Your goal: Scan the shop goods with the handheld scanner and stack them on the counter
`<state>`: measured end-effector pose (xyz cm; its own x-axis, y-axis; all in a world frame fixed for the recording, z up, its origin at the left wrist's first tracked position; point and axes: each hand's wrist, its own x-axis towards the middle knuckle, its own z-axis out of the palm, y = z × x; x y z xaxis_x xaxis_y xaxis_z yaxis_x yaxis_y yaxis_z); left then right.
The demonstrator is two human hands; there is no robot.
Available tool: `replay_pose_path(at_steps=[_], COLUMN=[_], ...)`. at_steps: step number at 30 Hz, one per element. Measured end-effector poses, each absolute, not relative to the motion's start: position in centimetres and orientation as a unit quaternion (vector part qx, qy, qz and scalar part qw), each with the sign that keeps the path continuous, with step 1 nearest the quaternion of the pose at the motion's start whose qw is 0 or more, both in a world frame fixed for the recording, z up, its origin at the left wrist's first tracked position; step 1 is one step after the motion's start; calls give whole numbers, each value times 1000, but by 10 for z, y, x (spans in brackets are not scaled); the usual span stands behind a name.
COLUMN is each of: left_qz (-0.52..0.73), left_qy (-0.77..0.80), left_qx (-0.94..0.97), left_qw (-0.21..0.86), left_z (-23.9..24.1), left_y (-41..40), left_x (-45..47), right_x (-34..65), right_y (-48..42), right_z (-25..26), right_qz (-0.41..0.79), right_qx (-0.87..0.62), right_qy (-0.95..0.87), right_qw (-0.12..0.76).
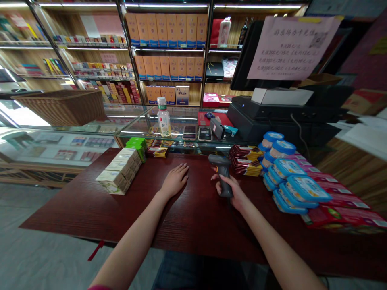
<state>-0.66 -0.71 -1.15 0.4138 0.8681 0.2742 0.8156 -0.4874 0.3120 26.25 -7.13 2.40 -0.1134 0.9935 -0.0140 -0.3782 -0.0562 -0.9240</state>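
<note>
My right hand point(231, 191) is wrapped round the grip of a dark grey barcode scanner point(224, 173), held over the dark red wooden counter point(187, 217). The scanner's head points away from me. Flat on the counter to its left lies my left hand point(175, 179), fingers stretched forward, holding nothing. Further left stand rows of small cream-coloured boxes point(117, 171), with green packs point(136, 146) behind them. Right of the scanner are stacked dark red and yellow packets point(246, 159).
Blue-lidded tubs point(302, 187) and red boxes point(341, 215) line the right side. A glass display case point(136, 127) behind the counter carries a clear bottle point(163, 119). A monitor with a paper sign point(290, 48) stands back right; a wicker basket point(63, 106) sits left.
</note>
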Motion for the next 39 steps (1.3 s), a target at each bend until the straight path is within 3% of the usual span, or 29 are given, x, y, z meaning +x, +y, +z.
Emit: replay_pose_path(at_steps=[39], left_qz=[179], left_qy=[501], left_qx=[844], left_qw=[67], left_z=[-6], left_y=[-9], left_x=[-7], right_x=[265], right_y=[-71], right_z=[20], right_qz=[618], right_qx=[-379], right_qy=[-371], right_qw=[581])
